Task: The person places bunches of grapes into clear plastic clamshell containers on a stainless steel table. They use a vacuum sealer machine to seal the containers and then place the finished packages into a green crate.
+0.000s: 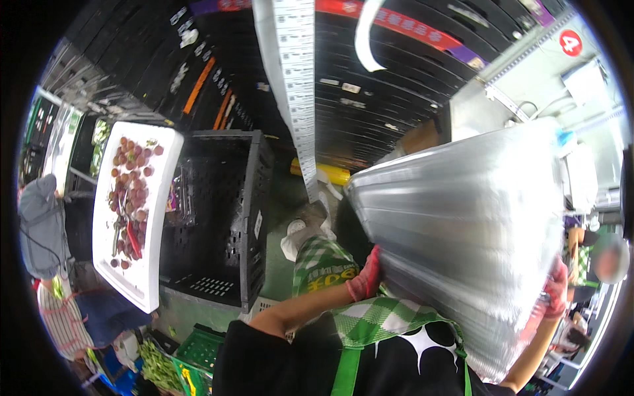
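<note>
A large, shiny stack of clear plastic containers [460, 198] leans against my front, its long side ribbed. Its individual pieces are too glossy to make out. In a red work glove, my left hand [367, 276] grips its near left edge. My right hand [555, 289], gloved likewise, holds the opposite side at the far right of the view. Left of me, a white foam box [169, 163] contains loose red grapes [132, 190] and a red-handled cutting tool [133, 240]. It rests on a black plastic crate [208, 188], in which a clear plastic punnet [184, 198] lies.
Stacked black crates [386, 99] form walls ahead. A strip of printed labels [299, 89] hangs down near a yellow roll [337, 173] on the floor. Lower left are a green basket [198, 349] and leafy vegetables [161, 366]. Other people [584, 252] are at the right.
</note>
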`<state>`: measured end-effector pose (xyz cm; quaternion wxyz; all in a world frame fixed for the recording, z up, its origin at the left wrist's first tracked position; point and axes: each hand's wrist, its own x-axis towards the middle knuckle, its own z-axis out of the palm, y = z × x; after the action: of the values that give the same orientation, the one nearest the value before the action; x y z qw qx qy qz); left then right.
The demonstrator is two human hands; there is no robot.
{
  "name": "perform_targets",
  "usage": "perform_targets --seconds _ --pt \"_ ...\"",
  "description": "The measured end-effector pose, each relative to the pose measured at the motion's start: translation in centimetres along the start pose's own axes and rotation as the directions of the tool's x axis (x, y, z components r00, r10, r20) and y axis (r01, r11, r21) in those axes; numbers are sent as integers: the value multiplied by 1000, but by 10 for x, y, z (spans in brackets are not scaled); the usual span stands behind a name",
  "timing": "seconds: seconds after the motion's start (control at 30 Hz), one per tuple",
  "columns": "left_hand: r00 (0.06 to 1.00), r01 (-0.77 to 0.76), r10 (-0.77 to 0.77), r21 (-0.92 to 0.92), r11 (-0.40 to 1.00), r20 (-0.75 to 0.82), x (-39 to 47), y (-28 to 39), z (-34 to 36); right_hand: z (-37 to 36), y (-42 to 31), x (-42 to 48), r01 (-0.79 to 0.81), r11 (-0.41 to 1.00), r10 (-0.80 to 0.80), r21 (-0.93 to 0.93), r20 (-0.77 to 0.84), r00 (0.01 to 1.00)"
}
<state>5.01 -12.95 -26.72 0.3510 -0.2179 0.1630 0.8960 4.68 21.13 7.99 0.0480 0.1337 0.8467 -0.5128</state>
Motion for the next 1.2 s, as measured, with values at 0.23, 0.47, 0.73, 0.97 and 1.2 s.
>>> perform_targets --seconds 0.23,0.47,0.73,0.97,1.2 --pt "967 255 -209 -466 847 148 -42 37 -45 181 -70 133 -143 912 296 -384 376 878" --pt "884 168 88 -488 856 459 -1 51 -137 257 -8 147 -320 945 308 -65 506 806" --pt "965 235 -177 -342 910 192 77 62 -239 333 126 134 -406 887 323 220 333 886" --pt "954 298 -297 -249 922 42 171 63 -334 367 253 176 -451 874 392 183 283 875" --pt "926 302 -328 -157 940 -185 247 50 -423 381 364 218 -568 612 516 550 267 814"
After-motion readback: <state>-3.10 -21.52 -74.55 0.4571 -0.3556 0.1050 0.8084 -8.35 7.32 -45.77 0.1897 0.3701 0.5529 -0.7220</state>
